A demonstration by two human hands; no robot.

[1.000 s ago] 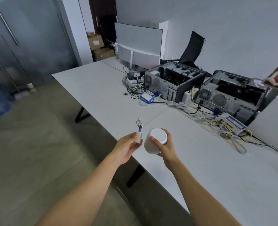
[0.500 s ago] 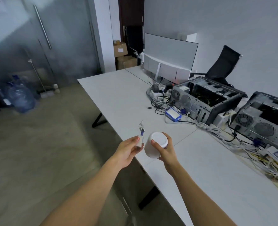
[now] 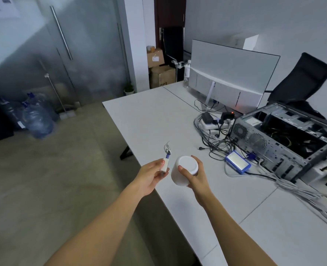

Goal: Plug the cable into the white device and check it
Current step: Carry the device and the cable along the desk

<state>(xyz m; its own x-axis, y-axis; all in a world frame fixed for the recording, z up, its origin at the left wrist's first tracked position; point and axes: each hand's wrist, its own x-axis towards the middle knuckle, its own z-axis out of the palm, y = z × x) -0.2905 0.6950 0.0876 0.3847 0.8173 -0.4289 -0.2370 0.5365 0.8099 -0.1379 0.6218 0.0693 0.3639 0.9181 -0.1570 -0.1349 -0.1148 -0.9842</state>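
White device (image 3: 184, 172), a small cylinder, sits tilted in the right hand (image 3: 196, 177) above the worktop (image 3: 158, 116) edge, while the left hand (image 3: 149, 174) pinches the cable plug (image 3: 31, 165) just beside it, apparently to line up the socket.

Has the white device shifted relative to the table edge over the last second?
No clear shift. The device, held in the right hand, hangs over the table edge as before; only the camera turned.
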